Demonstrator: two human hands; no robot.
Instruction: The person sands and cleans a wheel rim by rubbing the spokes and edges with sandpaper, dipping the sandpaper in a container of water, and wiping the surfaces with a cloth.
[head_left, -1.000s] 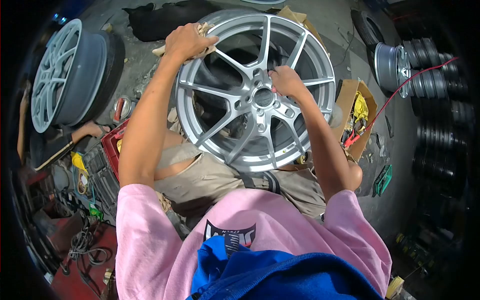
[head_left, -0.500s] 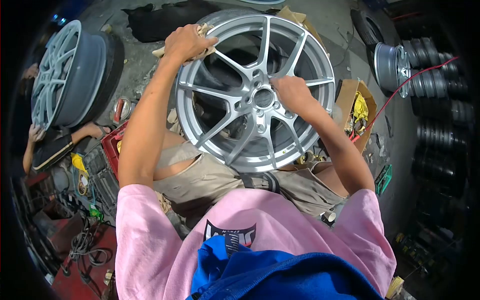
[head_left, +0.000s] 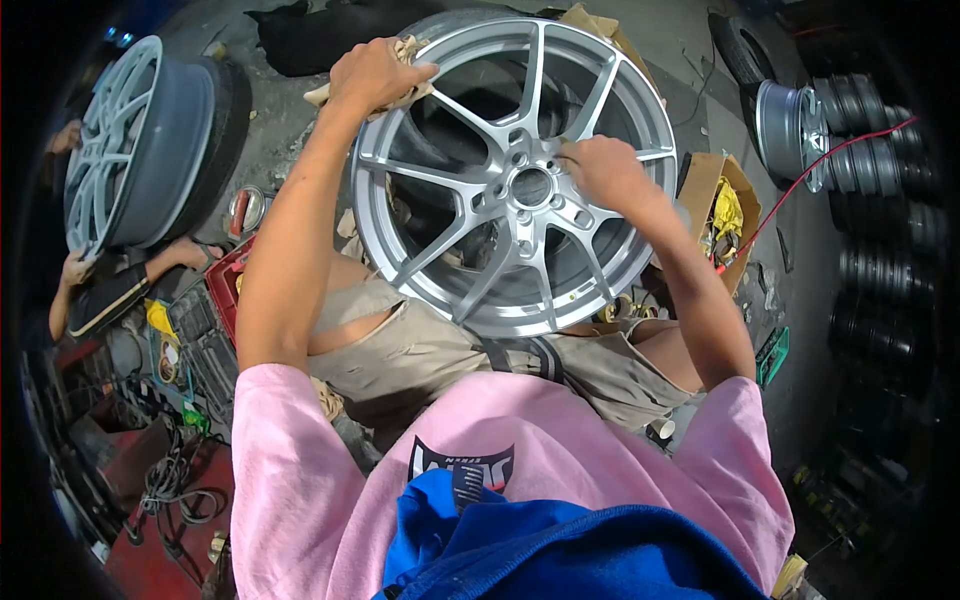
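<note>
A large silver alloy wheel (head_left: pixel 516 250) with paired spokes lies tilted over the person's lap. At its upper left rim, my left hand (head_left: pixel 372 76) is closed on a beige cloth (head_left: pixel 408 92), pressed against the rim. My right hand (head_left: pixel 606 172) rests close to the upper right of the hub, fingers pressed together over a spoke. Something small and dark shows at its fingertips, too small to name. A dark round shape, partly hidden, shows through the spokes.
Another person's hands (head_left: pixel 76 268) hold a grey wheel (head_left: pixel 165 150) at the left. A cardboard box (head_left: pixel 745 185) with a yellow item stands right, crossed by a red cable (head_left: pixel 830 155). Stacked rims (head_left: pixel 872 167) line the far right; a red toolbox (head_left: pixel 222 290) sits left.
My right hand has shifted right and slightly down from the hub's top edge. My left hand and the cloth have barely moved. The other person's hands have come onto the grey wheel.
</note>
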